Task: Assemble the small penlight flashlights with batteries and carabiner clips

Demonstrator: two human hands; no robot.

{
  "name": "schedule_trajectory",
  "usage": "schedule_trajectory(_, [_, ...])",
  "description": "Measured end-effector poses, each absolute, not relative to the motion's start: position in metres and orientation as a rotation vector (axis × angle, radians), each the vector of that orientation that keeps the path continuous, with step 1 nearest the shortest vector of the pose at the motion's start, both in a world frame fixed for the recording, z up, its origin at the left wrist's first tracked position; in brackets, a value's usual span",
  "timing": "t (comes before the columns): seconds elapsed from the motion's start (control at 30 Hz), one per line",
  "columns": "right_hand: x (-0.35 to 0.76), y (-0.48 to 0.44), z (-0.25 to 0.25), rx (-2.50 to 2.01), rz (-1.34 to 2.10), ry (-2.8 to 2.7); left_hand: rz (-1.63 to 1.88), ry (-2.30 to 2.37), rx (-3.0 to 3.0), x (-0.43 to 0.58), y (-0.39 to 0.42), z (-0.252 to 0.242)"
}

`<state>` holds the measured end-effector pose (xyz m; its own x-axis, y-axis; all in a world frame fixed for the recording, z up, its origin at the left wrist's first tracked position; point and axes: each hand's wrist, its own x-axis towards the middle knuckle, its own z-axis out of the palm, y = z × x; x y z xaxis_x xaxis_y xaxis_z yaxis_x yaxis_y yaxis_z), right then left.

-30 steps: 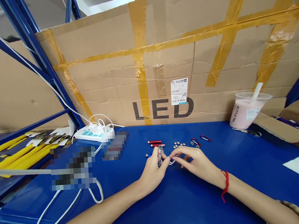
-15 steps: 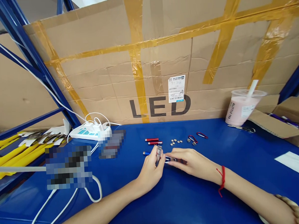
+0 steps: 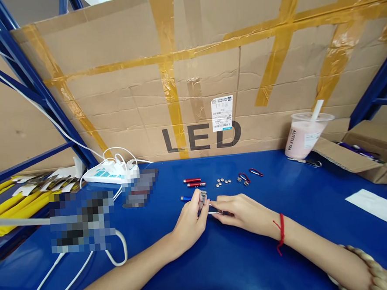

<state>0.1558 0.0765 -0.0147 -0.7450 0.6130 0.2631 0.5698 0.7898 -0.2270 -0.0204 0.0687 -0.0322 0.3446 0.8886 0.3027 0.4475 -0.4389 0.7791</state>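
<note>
My left hand (image 3: pixel 189 224) is closed around a small silvery cylinder-like piece (image 3: pixel 202 198), its top showing above my fingers. Just to its right, my right hand (image 3: pixel 241 208) pinches a thin metal clip that looks like a carabiner (image 3: pixel 215 212); my fingers cover part of it. A blue tube, like a small penlight (image 3: pixel 185 199), pokes out behind my left hand. Beyond it lie two red tubes (image 3: pixel 191 180) side by side. Several small silver button cells (image 3: pixel 222 180) rest to their right, followed by two red carabiners (image 3: pixel 256 172), one with metal bits at its end.
A cup of pink drink with a straw (image 3: pixel 306 136) stands at the back right, beside an open cardboard box (image 3: pixel 375 169). White paper (image 3: pixel 377 210) lies at right. A power strip (image 3: pixel 95 175), cables and blurred-out items occupy the left. Taped cardboard (image 3: pixel 128 105) walls the back.
The whole view has shifted slightly left. The clip in my right hand has turned a little and sits slightly lower against my left hand. Both hands keep their holds.
</note>
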Motion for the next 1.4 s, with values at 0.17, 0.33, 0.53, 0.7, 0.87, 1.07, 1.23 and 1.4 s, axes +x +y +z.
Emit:
schedule_trajectory(0.17, [0.153,0.075,-0.016,-0.889,0.199,-2.604,0.972,1.168,2.069,-0.021,0.069,-0.033])
schedule_trajectory(0.33, [0.151,0.073,-0.017,-0.925,0.147,-2.563,0.971,1.158,2.103,-0.021,0.068,-0.032])
schedule_trajectory(0.53, [0.150,0.074,-0.019,-0.971,0.076,-2.549,0.960,1.184,2.107,-0.020,0.067,-0.032])
schedule_trajectory(0.7, [0.158,0.081,-0.018,-0.963,0.013,-2.444,0.988,1.184,2.006,-0.018,0.063,-0.027])
schedule_trajectory(0.87, [0.162,0.084,-0.012,-0.986,-0.044,-2.211,0.894,1.151,2.021,-0.019,0.061,-0.024])
schedule_trajectory(1.07, [0.158,0.078,-0.014,-0.891,-0.095,-2.163,0.784,1.181,2.168,-0.020,0.062,-0.024])
schedule_trajectory(1.23, [0.157,0.079,-0.018,-0.892,-0.116,-2.196,0.822,1.210,2.157,-0.019,0.061,-0.023])
schedule_trajectory(1.4, [0.157,0.080,-0.016,-0.915,-0.065,-2.221,0.833,1.239,2.131,-0.019,0.061,-0.023])
